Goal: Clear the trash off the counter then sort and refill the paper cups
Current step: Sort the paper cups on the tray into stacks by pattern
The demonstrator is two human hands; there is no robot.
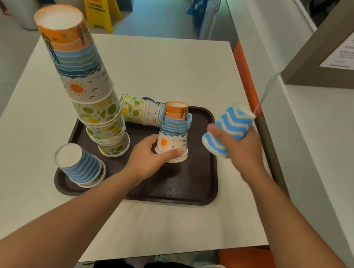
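The left hand (152, 155) grips an upside-down sunset cup (173, 131) at its rim, on the brown tray (196, 182) centre. At three o'clock, the right hand (238, 147), blurred, holds a blue zigzag cup (229, 128) tilted above the tray's edge.

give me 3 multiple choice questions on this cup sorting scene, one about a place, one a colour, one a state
1. Where does the tall cup stack stand?
A on the tray's left part
B on the floor
C on the orange seat

2. What colours has the cup in the right hand?
A red and black
B blue and white
C plain green

3. How is the sun-print cup held by the left hand?
A crushed flat
B upside down on the tray
C lying sideways

Answers: 1 A, base on the tray; 2 B, blue zigzags; 3 B, rim down.
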